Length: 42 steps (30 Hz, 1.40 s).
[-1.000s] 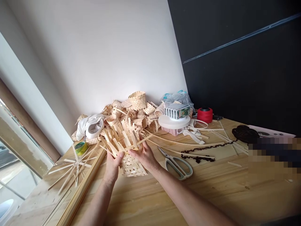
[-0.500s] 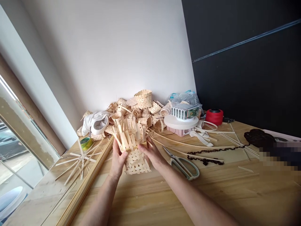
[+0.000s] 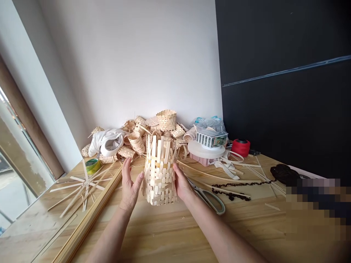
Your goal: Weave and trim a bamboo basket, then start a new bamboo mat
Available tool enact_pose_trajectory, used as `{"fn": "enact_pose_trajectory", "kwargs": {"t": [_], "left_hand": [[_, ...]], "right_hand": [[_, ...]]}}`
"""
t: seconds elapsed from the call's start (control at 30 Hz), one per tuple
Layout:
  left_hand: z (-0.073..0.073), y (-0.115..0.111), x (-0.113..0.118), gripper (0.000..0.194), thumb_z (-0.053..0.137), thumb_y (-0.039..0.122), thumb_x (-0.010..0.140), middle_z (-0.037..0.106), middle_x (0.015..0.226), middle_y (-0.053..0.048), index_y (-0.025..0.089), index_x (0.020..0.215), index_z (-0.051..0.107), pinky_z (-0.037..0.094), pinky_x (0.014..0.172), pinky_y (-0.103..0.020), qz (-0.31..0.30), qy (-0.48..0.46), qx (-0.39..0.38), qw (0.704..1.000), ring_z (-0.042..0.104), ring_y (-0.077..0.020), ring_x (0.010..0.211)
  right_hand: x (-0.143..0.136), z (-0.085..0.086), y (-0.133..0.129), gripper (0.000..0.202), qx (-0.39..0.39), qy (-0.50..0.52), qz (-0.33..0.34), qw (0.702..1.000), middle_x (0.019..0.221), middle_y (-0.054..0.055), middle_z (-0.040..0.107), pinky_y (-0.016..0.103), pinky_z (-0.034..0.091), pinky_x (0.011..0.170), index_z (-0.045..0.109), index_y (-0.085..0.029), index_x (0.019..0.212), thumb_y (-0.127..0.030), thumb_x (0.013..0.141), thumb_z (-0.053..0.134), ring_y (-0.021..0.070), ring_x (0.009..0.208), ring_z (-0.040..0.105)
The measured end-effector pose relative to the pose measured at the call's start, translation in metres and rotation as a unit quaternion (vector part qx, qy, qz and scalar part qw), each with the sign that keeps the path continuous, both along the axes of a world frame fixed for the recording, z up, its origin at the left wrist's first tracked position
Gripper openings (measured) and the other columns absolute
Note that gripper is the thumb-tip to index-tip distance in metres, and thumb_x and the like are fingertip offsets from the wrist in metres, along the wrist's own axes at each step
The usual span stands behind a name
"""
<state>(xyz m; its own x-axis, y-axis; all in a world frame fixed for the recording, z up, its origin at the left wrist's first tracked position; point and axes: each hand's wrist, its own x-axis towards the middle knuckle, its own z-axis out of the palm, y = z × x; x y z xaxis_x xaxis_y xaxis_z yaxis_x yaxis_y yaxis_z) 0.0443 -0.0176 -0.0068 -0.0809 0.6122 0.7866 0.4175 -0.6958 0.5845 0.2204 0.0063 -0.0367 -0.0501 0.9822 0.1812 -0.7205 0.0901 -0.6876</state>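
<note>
A woven basket [image 3: 160,179] of pale flat strips stands upright in front of me, its loose strip ends pointing up from the rim. My right hand [image 3: 183,182] grips its right side, with the fingers mostly hidden behind the weave. My left hand [image 3: 131,184] is off the left side, thumb and fingers apart, holding nothing. Scissors [image 3: 210,199] with pale grey-green handles lie on the table just right of my right hand, partly covered by my forearm.
Behind is a heap of small woven baskets [image 3: 137,142]. Left lie crossed strips [image 3: 86,182], a tape roll [image 3: 93,166] and long wooden strips [image 3: 90,215]. To the right are a white turntable [image 3: 206,150] carrying boxes, a red thread spool [image 3: 240,147] and dark braided cord [image 3: 233,184].
The basket has gone from tilted, its base towards me, to upright. My left hand has let go of it and moved left, while the right stays on its side.
</note>
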Motion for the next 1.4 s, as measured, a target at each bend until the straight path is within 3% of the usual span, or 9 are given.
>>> {"fn": "enact_pose_trajectory", "kwargs": {"t": [0.13, 0.27, 0.47, 0.57, 0.63, 0.83, 1.07, 1.2, 1.4], "left_hand": [[0.009, -0.006, -0.001, 0.053, 0.056, 0.040, 0.077, 0.036, 0.131, -0.010, 0.025, 0.125, 0.040, 0.028, 0.101, -0.048, 0.001, 0.077, 0.045, 0.996, 0.032, -0.0273, 0.124], [0.023, -0.020, 0.004, 0.057, 0.063, 0.039, 0.072, 0.040, 0.129, -0.010, 0.025, 0.124, 0.043, 0.027, 0.101, -0.048, -0.051, 0.143, 0.060, 0.987, 0.035, -0.0274, 0.122], [0.030, -0.022, 0.001, 0.052, 0.056, 0.039, 0.077, 0.045, 0.128, -0.009, 0.025, 0.124, 0.041, 0.034, 0.099, -0.044, -0.240, -0.067, -0.016, 0.968, 0.041, -0.0256, 0.120], [0.024, -0.017, 0.002, 0.059, 0.060, 0.043, 0.073, 0.045, 0.127, -0.010, 0.024, 0.125, 0.040, 0.030, 0.101, -0.045, -0.263, -0.057, -0.036, 0.963, 0.039, -0.0271, 0.120], [0.020, -0.017, 0.008, 0.062, 0.062, 0.047, 0.070, 0.043, 0.127, -0.011, 0.023, 0.123, 0.042, 0.030, 0.101, -0.046, -0.238, -0.009, -0.029, 0.971, 0.037, -0.0287, 0.121], [0.018, -0.026, 0.028, 0.057, 0.064, 0.046, 0.068, 0.040, 0.112, -0.010, 0.022, 0.115, 0.043, 0.034, 0.095, -0.046, -0.065, 0.114, 0.062, 0.989, 0.041, -0.0267, 0.111], [0.012, -0.017, 0.014, 0.045, 0.065, 0.039, 0.070, 0.039, 0.107, -0.009, 0.021, 0.106, 0.045, 0.037, 0.091, -0.045, 0.038, 0.179, 0.099, 0.978, 0.042, -0.0261, 0.105], [0.012, -0.002, 0.007, 0.039, 0.064, 0.038, 0.070, 0.041, 0.102, -0.008, 0.020, 0.102, 0.048, 0.039, 0.089, -0.044, 0.059, 0.176, 0.072, 0.980, 0.043, -0.0255, 0.103], [0.022, 0.009, 0.010, 0.045, 0.064, 0.038, 0.070, 0.043, 0.101, -0.009, 0.020, 0.109, 0.049, 0.041, 0.085, -0.042, 0.042, 0.196, 0.057, 0.978, 0.046, -0.0249, 0.099]], "right_hand": [[0.002, -0.004, 0.000, 0.042, -0.010, -0.044, -0.001, 0.999, 0.100, 0.005, 0.068, 0.045, 0.043, 0.088, 0.063, -0.022, 0.097, -0.054, 0.070, 0.058, 0.0267, 0.102, 0.057], [0.003, -0.012, 0.002, 0.051, 0.017, -0.085, 0.025, 0.996, 0.107, 0.005, 0.065, 0.044, 0.043, 0.087, 0.059, -0.022, 0.106, -0.059, 0.072, 0.051, 0.0265, 0.104, 0.056], [0.003, -0.010, -0.006, 0.063, 0.041, -0.115, 0.068, 0.990, 0.111, 0.004, 0.063, 0.043, 0.043, 0.086, 0.058, -0.024, 0.110, -0.069, 0.076, 0.029, 0.0251, 0.105, 0.055], [0.002, -0.006, -0.014, 0.065, 0.042, -0.128, 0.076, 0.988, 0.105, 0.004, 0.066, 0.043, 0.042, 0.086, 0.061, -0.024, 0.107, -0.070, 0.077, 0.025, 0.0256, 0.103, 0.056], [0.000, -0.003, -0.018, 0.068, 0.044, -0.135, 0.089, 0.986, 0.099, 0.006, 0.068, 0.044, 0.043, 0.085, 0.063, -0.023, 0.103, -0.071, 0.076, 0.024, 0.0271, 0.101, 0.057], [0.000, -0.002, -0.017, 0.076, 0.041, -0.185, 0.136, 0.972, 0.088, 0.009, 0.070, 0.041, 0.048, 0.075, 0.067, -0.022, 0.092, -0.079, 0.069, 0.022, 0.0272, 0.090, 0.061], [-0.007, -0.012, -0.003, 0.046, 0.028, -0.203, 0.033, 0.978, 0.082, 0.004, 0.069, 0.031, 0.048, 0.068, 0.065, -0.022, 0.085, -0.063, 0.068, 0.054, 0.0200, 0.077, 0.062], [-0.009, -0.011, -0.002, 0.038, 0.025, -0.225, 0.000, 0.974, 0.074, 0.002, 0.068, 0.032, 0.047, 0.064, 0.065, -0.021, 0.077, -0.057, 0.070, 0.056, 0.0190, 0.069, 0.061], [-0.005, -0.004, -0.005, 0.042, 0.035, -0.258, -0.028, 0.965, 0.085, 0.003, 0.069, 0.039, 0.048, 0.069, 0.066, -0.025, 0.088, -0.061, 0.074, 0.048, 0.0228, 0.079, 0.062]]}}
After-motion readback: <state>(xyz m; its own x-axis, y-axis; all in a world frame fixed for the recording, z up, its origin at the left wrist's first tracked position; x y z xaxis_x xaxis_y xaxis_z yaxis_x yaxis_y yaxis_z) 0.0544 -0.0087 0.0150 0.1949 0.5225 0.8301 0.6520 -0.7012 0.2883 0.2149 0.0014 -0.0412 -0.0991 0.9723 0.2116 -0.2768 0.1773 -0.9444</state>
